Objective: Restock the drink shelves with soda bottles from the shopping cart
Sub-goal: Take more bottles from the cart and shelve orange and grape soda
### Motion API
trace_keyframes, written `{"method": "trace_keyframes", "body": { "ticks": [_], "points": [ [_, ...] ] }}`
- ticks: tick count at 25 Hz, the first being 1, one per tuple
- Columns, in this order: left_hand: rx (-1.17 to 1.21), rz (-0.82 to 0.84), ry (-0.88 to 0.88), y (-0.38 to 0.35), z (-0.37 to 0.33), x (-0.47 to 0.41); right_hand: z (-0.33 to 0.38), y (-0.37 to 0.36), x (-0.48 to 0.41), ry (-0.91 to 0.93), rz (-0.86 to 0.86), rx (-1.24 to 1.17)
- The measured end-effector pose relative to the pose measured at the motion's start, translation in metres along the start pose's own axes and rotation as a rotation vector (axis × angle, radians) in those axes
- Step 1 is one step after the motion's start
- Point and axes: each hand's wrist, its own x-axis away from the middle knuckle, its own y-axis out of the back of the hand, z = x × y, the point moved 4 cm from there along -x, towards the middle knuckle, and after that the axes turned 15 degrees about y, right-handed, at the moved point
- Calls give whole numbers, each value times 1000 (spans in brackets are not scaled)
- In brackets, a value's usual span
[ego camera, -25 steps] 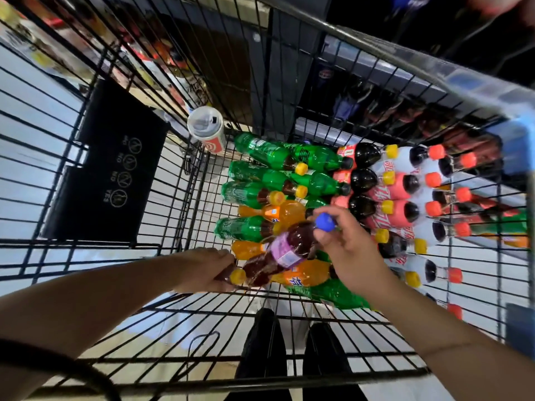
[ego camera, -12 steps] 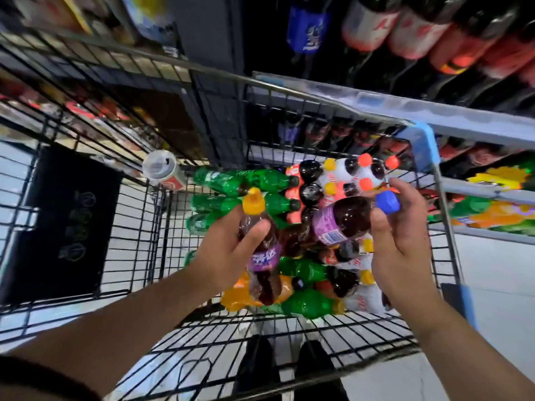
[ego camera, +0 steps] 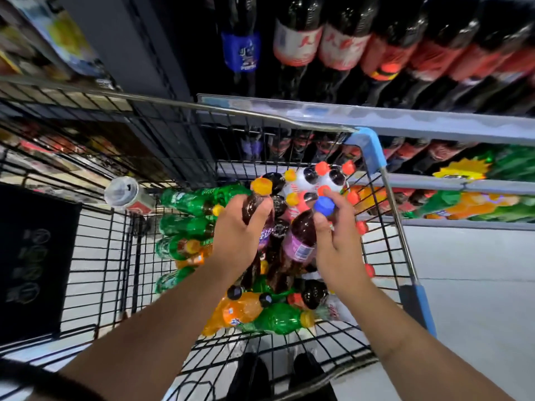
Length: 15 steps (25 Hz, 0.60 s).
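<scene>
Above the shopping cart (ego camera: 372, 149), both hands held 2 dark purple sodas clear of the pile. The left hand (ego camera: 237, 238) wrapped the neck of the yellow-capped bottle (ego camera: 254, 205). Just beside it, the right hand (ego camera: 337, 247) pinched the blue-capped bottle (ego camera: 299, 241) under its cap. Beneath the hands lay loose bottles (ego camera: 278, 318), green, orange and cola. Pickup looked done. Next, by my judgement, each soda needed carrying up and forward of the hands to the shelf (ego camera: 405, 120) and standing upright.

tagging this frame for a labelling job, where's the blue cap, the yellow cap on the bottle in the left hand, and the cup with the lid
blue cap (ego camera: 324, 205), head view, top of the cap
yellow cap (ego camera: 261, 185), head view, middle of the cap
cup (ego camera: 121, 191), head view, its lid
</scene>
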Motion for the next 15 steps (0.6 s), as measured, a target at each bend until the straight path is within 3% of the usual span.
{"method": "trace_keyframes", "body": {
  "ticks": [4,9,15],
  "points": [
    [52,69,97,-17,0,-8,-19,-10,-11,-187,-21,-100],
    [-98,128,104,-26,11,-15,-38,-28,4,-321,120,-248],
    [-97,506,212,-15,23,-1,-51,-25,19,-468,66,-303]
  ]
}}
